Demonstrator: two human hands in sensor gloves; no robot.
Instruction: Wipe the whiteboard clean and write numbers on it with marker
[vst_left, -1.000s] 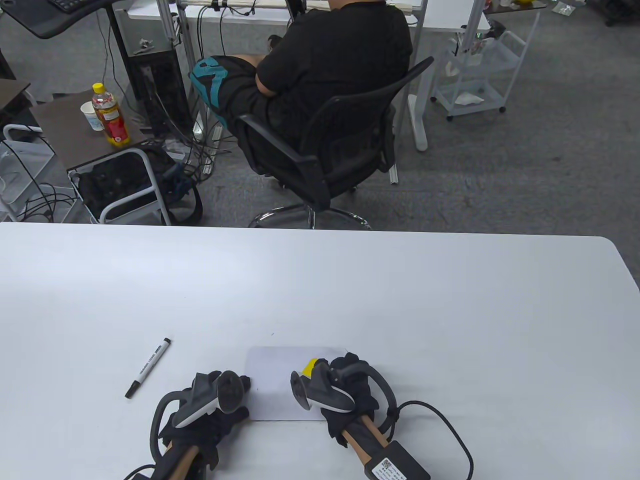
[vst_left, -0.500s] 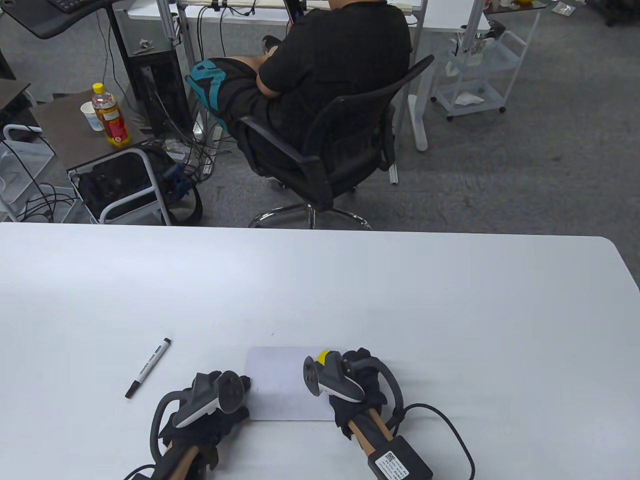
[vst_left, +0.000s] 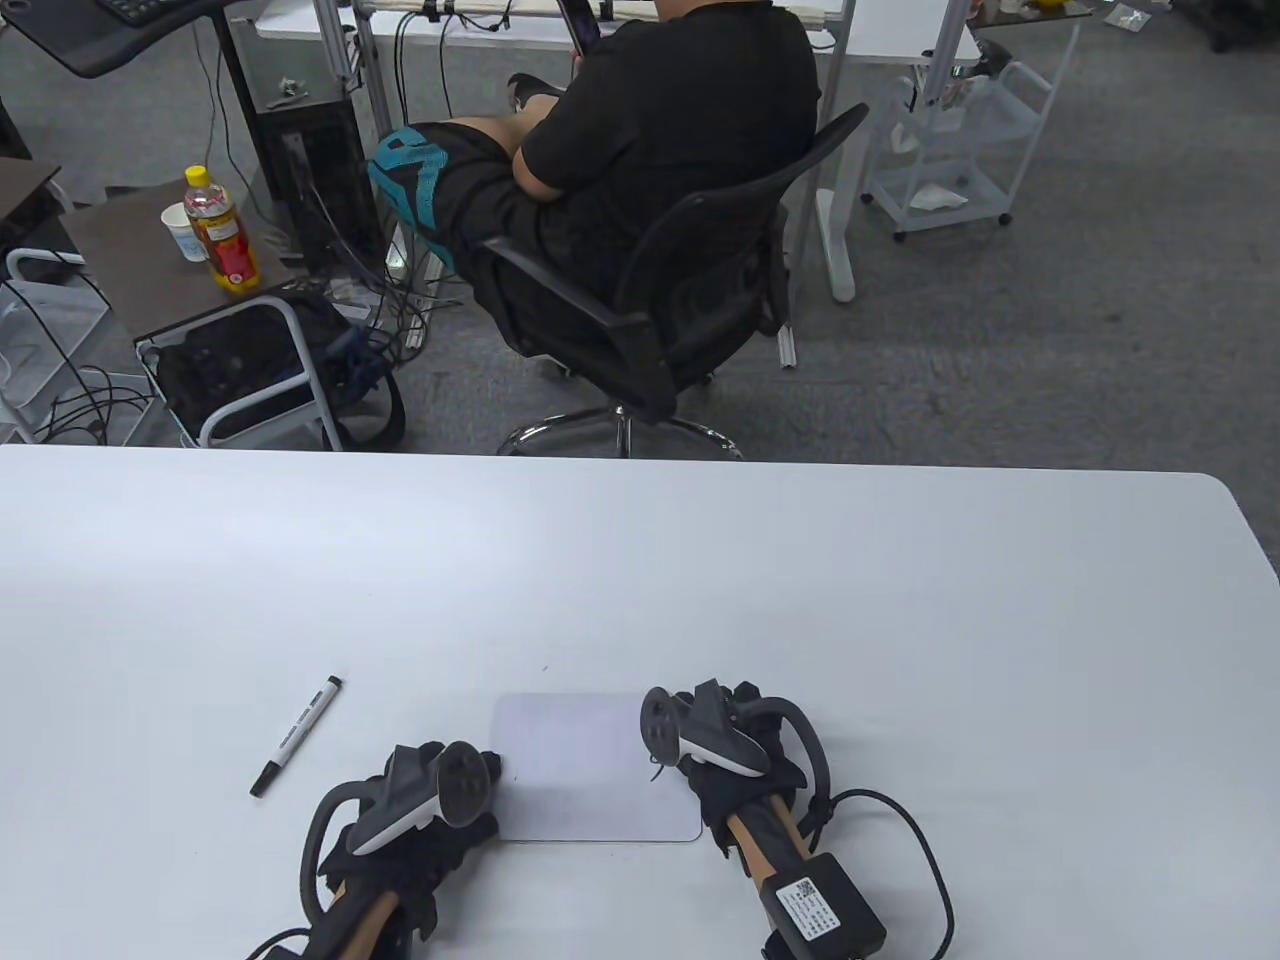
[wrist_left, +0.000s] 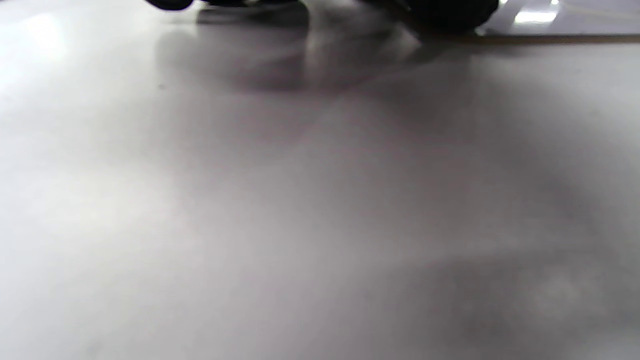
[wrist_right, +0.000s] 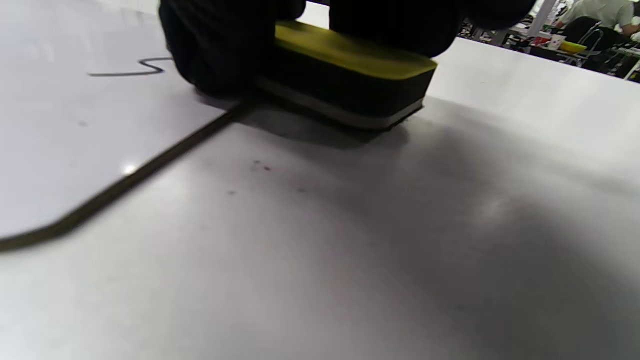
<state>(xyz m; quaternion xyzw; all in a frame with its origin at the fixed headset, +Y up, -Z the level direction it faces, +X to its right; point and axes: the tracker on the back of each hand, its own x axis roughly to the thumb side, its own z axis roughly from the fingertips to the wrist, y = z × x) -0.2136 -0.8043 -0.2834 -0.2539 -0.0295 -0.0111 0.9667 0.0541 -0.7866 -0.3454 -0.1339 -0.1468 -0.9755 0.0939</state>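
Note:
A small white whiteboard (vst_left: 575, 770) lies flat near the table's front edge. My right hand (vst_left: 735, 745) grips a yellow-topped black eraser (wrist_right: 350, 75) at the board's right edge; the eraser sits half off the whiteboard (wrist_right: 75, 150), onto the table. A dark marker stroke (wrist_right: 135, 69) shows on the board in the right wrist view. My left hand (vst_left: 440, 800) rests at the board's lower left corner, its fingers mostly hidden under the tracker. A black-capped white marker (vst_left: 297, 733) lies on the table to the left of the board, apart from both hands.
The white table (vst_left: 900, 620) stretches wide behind and to the right. Beyond its far edge a person sits in a black office chair (vst_left: 650, 330). A cart with a bottle (vst_left: 222, 230) stands at the far left.
My right hand has slid the eraser rightward across the board to its right edge. The left hand and the marker have stayed put.

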